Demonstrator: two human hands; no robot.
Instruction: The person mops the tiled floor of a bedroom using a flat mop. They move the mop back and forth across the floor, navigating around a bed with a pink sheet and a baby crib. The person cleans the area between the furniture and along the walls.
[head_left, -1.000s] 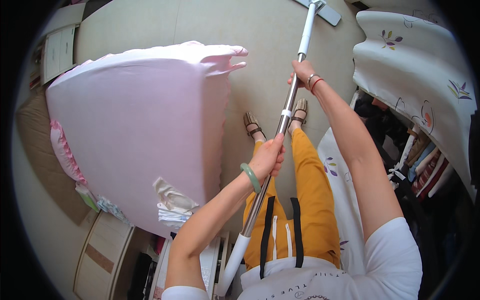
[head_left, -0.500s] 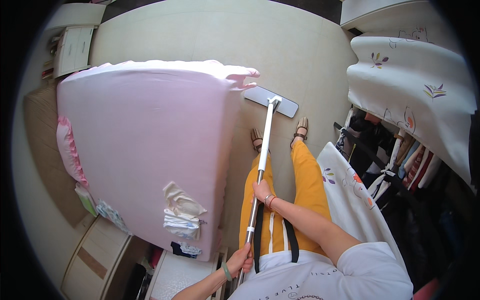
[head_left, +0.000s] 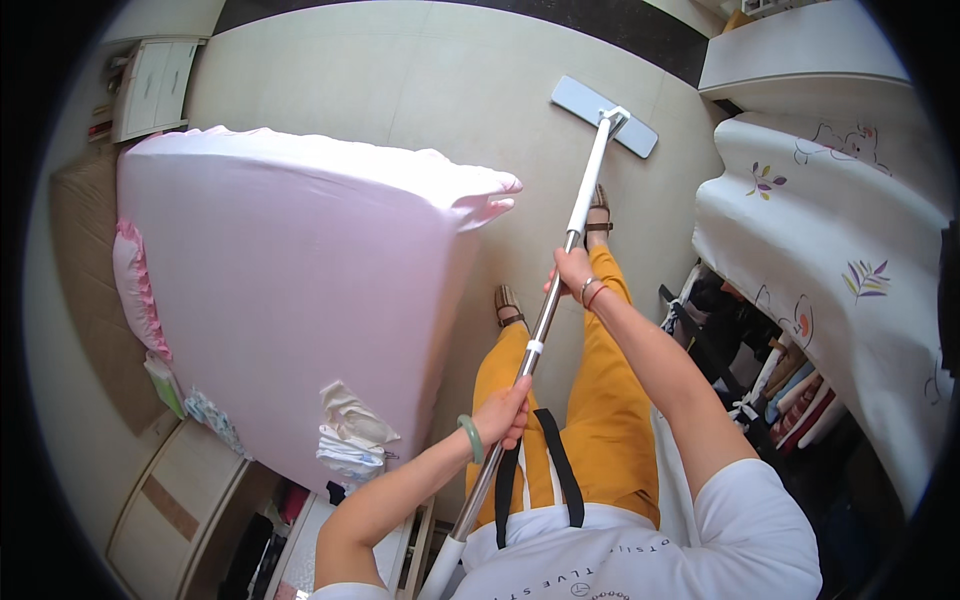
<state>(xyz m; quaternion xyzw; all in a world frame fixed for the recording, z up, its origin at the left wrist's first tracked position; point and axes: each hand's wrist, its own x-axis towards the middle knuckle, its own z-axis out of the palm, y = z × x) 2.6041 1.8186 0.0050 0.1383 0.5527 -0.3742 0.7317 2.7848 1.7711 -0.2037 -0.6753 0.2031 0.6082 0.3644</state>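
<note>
A flat mop (head_left: pixel 577 99) with a pale grey-blue rectangular head lies against the floor ahead of me, its pole slanting back toward my lower left. My right hand (head_left: pixel 573 272) is closed round the pole's metal section, just below the white upper sleeve. Lower down, my left hand (head_left: pixel 501 413) wraps the same metal tube under a small white collar. The pole's white end (head_left: pixel 442 570) passes under my left forearm near the lower edge. My right foot (head_left: pixel 598 215) is forward beside the pole, and my left foot (head_left: pixel 509 306) is further back.
A bed with a pink sheet (head_left: pixel 290 290) fills the left, with folded cloths (head_left: pixel 352 435) near its close corner. To the right stands a clothes rack under a white patterned cover (head_left: pixel 800 220). A white cabinet (head_left: pixel 157 90) is at the far left. Pale floor (head_left: pixel 430 80) runs between them.
The mop head has slid forward and to the right across the floor. Both hands moved forward with the pole, still gripping it. My right foot has stepped ahead.
</note>
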